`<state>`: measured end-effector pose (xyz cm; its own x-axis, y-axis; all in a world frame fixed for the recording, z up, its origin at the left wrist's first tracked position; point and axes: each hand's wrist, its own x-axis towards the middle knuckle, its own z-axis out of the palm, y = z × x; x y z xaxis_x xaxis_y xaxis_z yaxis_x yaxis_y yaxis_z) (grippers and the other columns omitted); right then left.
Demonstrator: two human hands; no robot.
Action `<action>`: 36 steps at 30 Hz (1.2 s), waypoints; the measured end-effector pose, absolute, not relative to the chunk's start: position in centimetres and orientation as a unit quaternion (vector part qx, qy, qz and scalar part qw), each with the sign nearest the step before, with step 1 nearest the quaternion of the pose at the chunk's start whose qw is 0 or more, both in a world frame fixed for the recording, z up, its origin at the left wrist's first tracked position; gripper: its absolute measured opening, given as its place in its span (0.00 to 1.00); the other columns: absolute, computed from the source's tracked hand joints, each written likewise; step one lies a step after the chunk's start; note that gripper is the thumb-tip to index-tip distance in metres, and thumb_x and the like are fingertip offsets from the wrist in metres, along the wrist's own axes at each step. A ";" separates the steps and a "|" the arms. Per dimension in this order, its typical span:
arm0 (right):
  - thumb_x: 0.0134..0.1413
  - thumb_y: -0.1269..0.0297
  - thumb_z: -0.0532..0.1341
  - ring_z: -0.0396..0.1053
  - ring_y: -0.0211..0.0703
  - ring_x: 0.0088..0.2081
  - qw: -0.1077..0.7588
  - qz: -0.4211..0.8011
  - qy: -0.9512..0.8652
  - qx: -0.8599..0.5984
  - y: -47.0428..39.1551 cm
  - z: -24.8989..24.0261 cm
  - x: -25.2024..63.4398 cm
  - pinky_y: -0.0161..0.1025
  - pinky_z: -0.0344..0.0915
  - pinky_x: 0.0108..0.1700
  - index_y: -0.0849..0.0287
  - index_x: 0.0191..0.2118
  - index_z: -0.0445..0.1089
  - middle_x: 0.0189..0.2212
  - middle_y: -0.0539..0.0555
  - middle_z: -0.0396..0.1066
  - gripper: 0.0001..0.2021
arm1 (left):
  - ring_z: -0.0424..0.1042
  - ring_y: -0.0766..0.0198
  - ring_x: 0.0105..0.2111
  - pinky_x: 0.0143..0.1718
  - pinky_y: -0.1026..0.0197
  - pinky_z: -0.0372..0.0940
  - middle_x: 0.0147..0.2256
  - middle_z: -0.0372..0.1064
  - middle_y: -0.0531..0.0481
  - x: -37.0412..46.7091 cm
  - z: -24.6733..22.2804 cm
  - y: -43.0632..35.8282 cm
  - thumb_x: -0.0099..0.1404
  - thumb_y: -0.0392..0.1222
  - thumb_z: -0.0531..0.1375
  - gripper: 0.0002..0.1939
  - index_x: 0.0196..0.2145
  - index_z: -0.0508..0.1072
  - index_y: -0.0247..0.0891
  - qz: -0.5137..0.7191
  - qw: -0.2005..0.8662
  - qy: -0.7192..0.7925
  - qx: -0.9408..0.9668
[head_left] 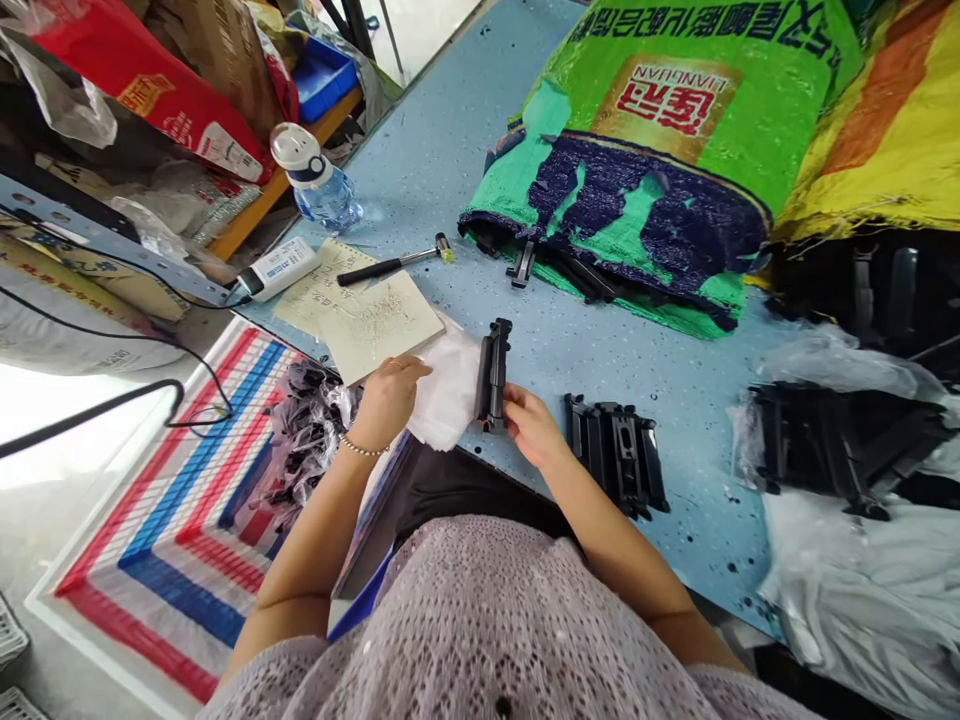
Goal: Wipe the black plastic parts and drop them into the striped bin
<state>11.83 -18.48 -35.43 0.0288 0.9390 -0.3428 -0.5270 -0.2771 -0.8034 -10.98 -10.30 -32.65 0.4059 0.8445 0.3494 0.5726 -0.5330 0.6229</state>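
On the blue speckled table [675, 370], my left hand [390, 398] is closed with its fingertips at the left edge of the thin, whitish plastic bags [446, 395]. It seems to pinch one; the thumb side is partly hidden. My right hand [534, 425] grips the lower right side of a long black plastic part [493, 375], which stands tilted over the bags' right edge. Several similar black parts [619, 450] lie side by side to the right of that hand. Behind my left hand is a notepad [382, 320] with scribbles on it.
A small hammer [382, 268] rests across the notepad. Behind are a white box-shaped device [279, 268] and a water bottle [319, 185]. A green woven sack [675, 130] spills black parts at the back. More lie in clear plastic [840, 440] at right. A striped bin [172, 560] stands at lower left.
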 end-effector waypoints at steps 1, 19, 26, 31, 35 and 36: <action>0.41 0.61 0.73 0.76 0.42 0.35 0.568 0.649 -0.231 -0.449 -19.1 -35.1 12.1 0.38 0.73 0.34 0.56 0.37 0.75 0.37 0.50 0.78 0.15 | 0.75 0.54 0.50 0.56 0.48 0.69 0.47 0.78 0.41 -11.0 -32.7 -10.1 0.63 0.29 0.51 0.19 0.42 0.80 0.37 0.306 0.205 0.430 0.824; 0.46 0.54 0.73 0.77 0.43 0.32 0.436 0.770 -0.264 -0.384 -21.9 -34.0 13.2 0.40 0.75 0.35 0.57 0.38 0.77 0.32 0.52 0.79 0.15 | 0.76 0.57 0.52 0.54 0.55 0.73 0.59 0.71 0.41 -10.9 -32.6 -11.5 0.65 0.28 0.52 0.27 0.59 0.73 0.38 0.325 0.189 0.437 0.817; 0.41 0.54 0.74 0.75 0.43 0.35 0.442 0.735 -0.270 -0.437 -20.8 -35.4 11.5 0.38 0.73 0.37 0.57 0.36 0.74 0.32 0.51 0.78 0.17 | 0.66 0.58 0.64 0.63 0.52 0.67 0.64 0.65 0.41 -8.6 -32.6 -16.6 0.69 0.25 0.50 0.34 0.70 0.58 0.42 0.301 0.230 0.248 0.892; 0.50 0.63 0.70 0.74 0.41 0.43 0.483 0.611 -0.429 -0.458 -21.6 -33.6 10.6 0.38 0.70 0.49 0.54 0.45 0.73 0.40 0.49 0.78 0.15 | 0.74 0.57 0.56 0.56 0.52 0.74 0.56 0.72 0.38 -8.6 -30.4 -20.6 0.70 0.33 0.56 0.27 0.66 0.64 0.38 0.295 0.206 0.222 0.906; 0.61 0.57 0.63 0.76 0.47 0.48 0.298 0.602 -0.575 -0.467 -24.4 -30.0 14.2 0.44 0.70 0.52 0.51 0.55 0.72 0.49 0.54 0.78 0.17 | 0.78 0.57 0.49 0.53 0.52 0.75 0.50 0.77 0.48 -16.3 -26.7 -20.9 0.69 0.41 0.61 0.17 0.55 0.75 0.52 0.247 0.275 0.343 0.864; 0.64 0.56 0.61 0.77 0.49 0.48 0.244 0.530 -0.605 -0.541 -25.1 -29.3 15.7 0.45 0.70 0.51 0.51 0.54 0.72 0.49 0.55 0.78 0.16 | 0.78 0.54 0.48 0.51 0.52 0.76 0.49 0.78 0.49 -18.7 -26.6 -20.2 0.67 0.45 0.62 0.16 0.52 0.77 0.54 0.211 0.295 0.372 0.855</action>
